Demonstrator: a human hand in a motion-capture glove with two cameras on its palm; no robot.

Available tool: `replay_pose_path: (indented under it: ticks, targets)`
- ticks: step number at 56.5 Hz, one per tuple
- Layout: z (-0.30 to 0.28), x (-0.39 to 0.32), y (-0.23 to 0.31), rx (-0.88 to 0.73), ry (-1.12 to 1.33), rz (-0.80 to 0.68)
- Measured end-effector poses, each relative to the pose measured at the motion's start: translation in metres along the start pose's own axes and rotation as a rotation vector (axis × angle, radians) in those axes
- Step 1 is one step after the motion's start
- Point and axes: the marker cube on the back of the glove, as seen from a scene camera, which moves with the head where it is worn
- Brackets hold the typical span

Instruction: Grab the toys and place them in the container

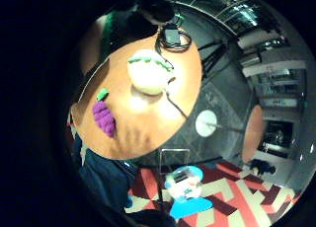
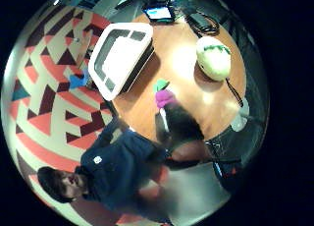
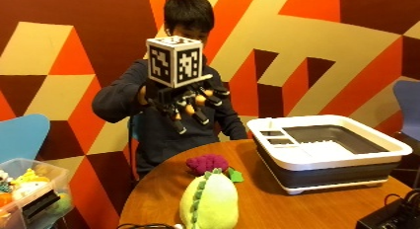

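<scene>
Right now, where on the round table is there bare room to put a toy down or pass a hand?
Bare wood lies between the purple grape toy and the white container, and in front of the container toward the table edge. It is crowded where the green plush toy lies close to the grapes.

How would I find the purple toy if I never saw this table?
Look at the round wooden table, between the person and the pale green plush. The grape toy lies there: small, bumpy and purple with a green leaf, left of the white bin.

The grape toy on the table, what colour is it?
The grape toy is purple with a green leaf, clearest in the outside view.
</scene>
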Motion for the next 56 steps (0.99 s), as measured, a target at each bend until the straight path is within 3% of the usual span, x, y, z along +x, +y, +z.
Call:
replay_pose_path:
  ticks: [22,42,56]
  targets:
    - [0.124,0.041,-0.101,-0.234,0.08,0.08]
    - [0.154,0.023,-0.124,0.112,0.108,-0.051]
    - [0.081,-0.019,-0.104,0.165,-0.039,-0.107]
